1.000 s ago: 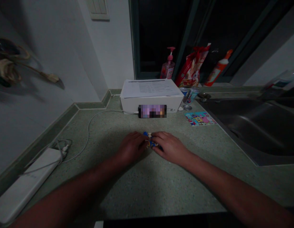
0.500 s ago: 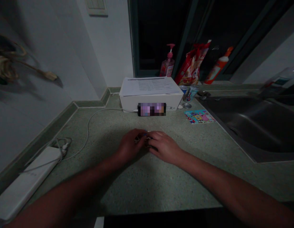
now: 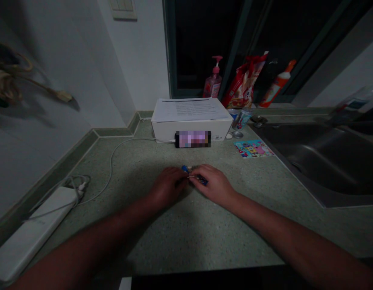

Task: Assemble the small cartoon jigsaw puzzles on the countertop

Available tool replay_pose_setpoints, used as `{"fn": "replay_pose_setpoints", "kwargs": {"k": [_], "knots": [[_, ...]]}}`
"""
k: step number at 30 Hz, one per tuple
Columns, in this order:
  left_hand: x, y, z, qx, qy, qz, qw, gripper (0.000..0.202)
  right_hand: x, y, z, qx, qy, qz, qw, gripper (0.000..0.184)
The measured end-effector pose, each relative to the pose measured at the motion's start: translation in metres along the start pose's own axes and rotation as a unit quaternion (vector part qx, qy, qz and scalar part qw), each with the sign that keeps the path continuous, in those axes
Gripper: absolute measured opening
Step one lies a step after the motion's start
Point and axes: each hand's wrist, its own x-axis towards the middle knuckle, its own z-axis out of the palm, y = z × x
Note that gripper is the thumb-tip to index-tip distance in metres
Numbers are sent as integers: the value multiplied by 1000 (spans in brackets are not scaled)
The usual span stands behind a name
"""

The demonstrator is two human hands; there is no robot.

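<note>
My left hand point(image 3: 169, 183) and my right hand point(image 3: 215, 183) meet over the countertop, fingertips almost touching. The right thumb and fingers pinch at a thin pale piece point(image 3: 190, 176) between the hands. Fingers of my left hand are closed beside it; what they hold is hidden. A small blue object point(image 3: 184, 168) shows just beyond the left fingertips, with a tiny beige bit next to it. Under the right fingers lies a dark blue patterned item point(image 3: 202, 180), partly covered. These things are too small and dim to name.
A phone point(image 3: 192, 139) on a cable leans against a white box point(image 3: 192, 127). A colourful card point(image 3: 254, 148) lies near the sink point(image 3: 313, 199). A white power strip point(image 3: 38, 229) is at left. Behind stand a pump bottle point(image 3: 212, 83), a red bag point(image 3: 245, 80) and a can point(image 3: 242, 119).
My fingers have shifted, the right hand moving slightly right. More of the blue object and the dark blue patterned item now shows, along with the thin pale piece.
</note>
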Motion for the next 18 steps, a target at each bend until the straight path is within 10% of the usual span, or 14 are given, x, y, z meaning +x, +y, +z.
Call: {"fn": "replay_pose_setpoints", "kwargs": {"k": [18], "knots": [[-4, 8, -18, 104, -69, 110, 986, 32, 0, 11, 2, -70, -16, -28, 997, 19]]}}
